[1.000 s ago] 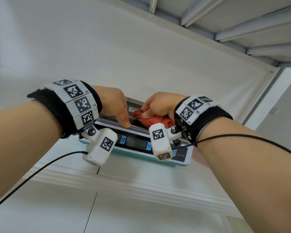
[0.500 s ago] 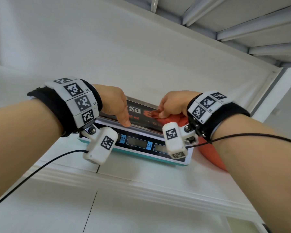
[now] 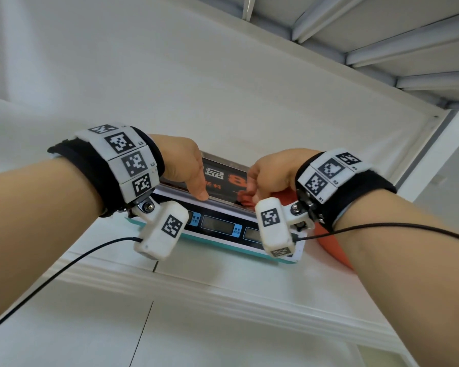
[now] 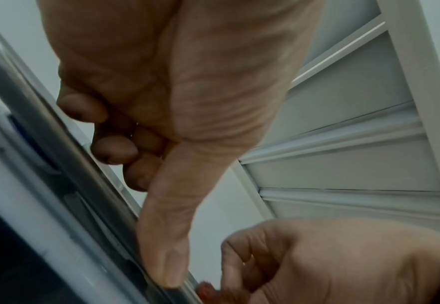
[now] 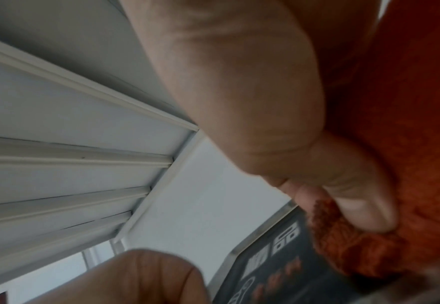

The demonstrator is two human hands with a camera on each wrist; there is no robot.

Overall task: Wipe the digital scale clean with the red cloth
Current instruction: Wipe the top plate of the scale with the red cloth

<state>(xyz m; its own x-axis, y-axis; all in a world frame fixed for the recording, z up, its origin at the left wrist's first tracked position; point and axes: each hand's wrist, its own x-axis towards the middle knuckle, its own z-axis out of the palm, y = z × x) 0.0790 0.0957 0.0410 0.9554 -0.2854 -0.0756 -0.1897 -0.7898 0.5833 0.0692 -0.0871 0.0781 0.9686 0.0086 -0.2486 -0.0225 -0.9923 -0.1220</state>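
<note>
The digital scale (image 3: 217,223) has a teal base, a black display panel and a dark printed platter (image 5: 278,273), and it stands on a white shelf. My left hand (image 3: 186,168) holds its left side: the thumb (image 4: 166,257) presses the platter's front rim (image 4: 58,133) and the fingers are curled on top. My right hand (image 3: 273,170) grips the bunched red cloth (image 3: 245,198) on the right part of the platter. The rest of the red cloth (image 5: 408,144) hangs under my wrist, off the scale's right end.
The white shelf (image 3: 223,274) has a moulded front edge just below the scale. A white back wall (image 3: 223,88) rises behind it, and a slatted white underside (image 3: 382,35) hangs overhead. Black cables (image 3: 77,260) trail from both wrist cameras.
My right hand has dragged the red cloth rightward from the platter's middle to its right part, uncovering the print. My left hand has stayed where it was.
</note>
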